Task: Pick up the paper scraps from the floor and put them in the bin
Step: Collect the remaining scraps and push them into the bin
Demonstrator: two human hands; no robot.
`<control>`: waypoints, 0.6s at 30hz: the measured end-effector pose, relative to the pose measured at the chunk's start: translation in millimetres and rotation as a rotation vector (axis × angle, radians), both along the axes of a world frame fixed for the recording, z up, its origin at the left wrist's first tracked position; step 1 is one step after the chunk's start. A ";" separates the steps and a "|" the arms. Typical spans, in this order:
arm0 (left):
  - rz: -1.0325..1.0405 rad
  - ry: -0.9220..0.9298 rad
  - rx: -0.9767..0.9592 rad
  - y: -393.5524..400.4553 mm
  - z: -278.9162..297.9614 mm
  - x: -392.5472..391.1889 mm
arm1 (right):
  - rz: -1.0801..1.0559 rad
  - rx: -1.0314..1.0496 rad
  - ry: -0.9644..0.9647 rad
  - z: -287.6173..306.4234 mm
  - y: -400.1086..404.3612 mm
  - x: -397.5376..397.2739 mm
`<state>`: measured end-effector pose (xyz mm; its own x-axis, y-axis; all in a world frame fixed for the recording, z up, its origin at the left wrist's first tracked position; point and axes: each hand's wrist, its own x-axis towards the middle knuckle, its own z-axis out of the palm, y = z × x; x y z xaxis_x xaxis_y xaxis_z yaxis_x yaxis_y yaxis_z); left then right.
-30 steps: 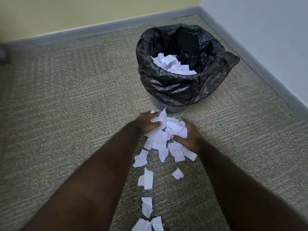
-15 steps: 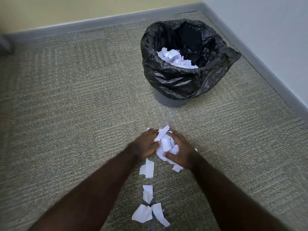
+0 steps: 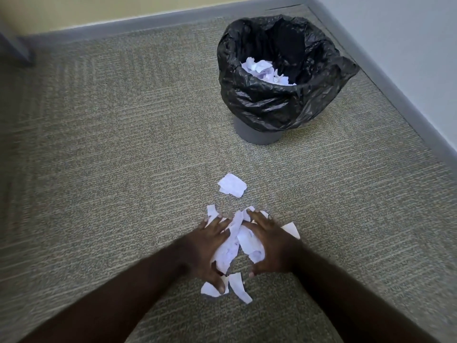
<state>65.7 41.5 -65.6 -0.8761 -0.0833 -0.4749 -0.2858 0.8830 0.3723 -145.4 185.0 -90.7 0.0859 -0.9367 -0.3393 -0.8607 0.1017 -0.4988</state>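
A heap of white paper scraps [image 3: 235, 246] lies on the carpet between my two hands. My left hand [image 3: 207, 248] presses on its left side with fingers spread, the thumb down on the scraps near me [image 3: 238, 287]. My right hand [image 3: 269, 243] presses on the right side, fingers spread too. One loose scrap [image 3: 232, 184] lies alone beyond the fingertips. The grey bin [image 3: 279, 78] with a black liner stands farther off to the right, and it holds scraps [image 3: 263, 70] inside.
Grey-green carpet [image 3: 111, 144] covers the floor. A grey skirting board [image 3: 395, 92] runs along the right wall and the far wall, meeting in a corner behind the bin. A dark object [image 3: 13, 45] stands at the far left edge.
Both hands have dragged the heap toward me, away from the bin, and have spread flat over it. One scrap was left behind beyond the fingers.
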 end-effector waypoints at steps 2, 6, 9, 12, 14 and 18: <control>-0.038 0.050 -0.050 8.5 -12.4 9.4 | 0.020 0.011 0.008 1.2 4.9 6.5; -0.052 0.075 -0.103 24.8 -29.8 19.9 | 0.061 -0.041 0.058 3.7 14.9 21.3; -0.045 0.090 -0.128 36.3 -36.8 25.8 | 0.073 -0.069 0.107 0.9 19.5 28.7; 0.013 0.128 -0.115 45.4 -40.5 27.3 | 0.096 -0.039 0.132 -2.1 23.1 32.1; 0.087 0.193 -0.017 50.2 -46.1 28.2 | 0.103 -0.024 0.151 -4.1 26.4 34.8; 0.241 0.297 0.087 64.3 -49.5 27.8 | 0.072 -0.029 0.146 -7.0 31.9 41.9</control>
<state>93.5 105.8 -115.1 -0.9367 -0.2738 -0.2180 -0.3495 0.7654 0.5403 -103.5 216.8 -97.8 0.1050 -0.9395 -0.3259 -0.9287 0.0246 -0.3700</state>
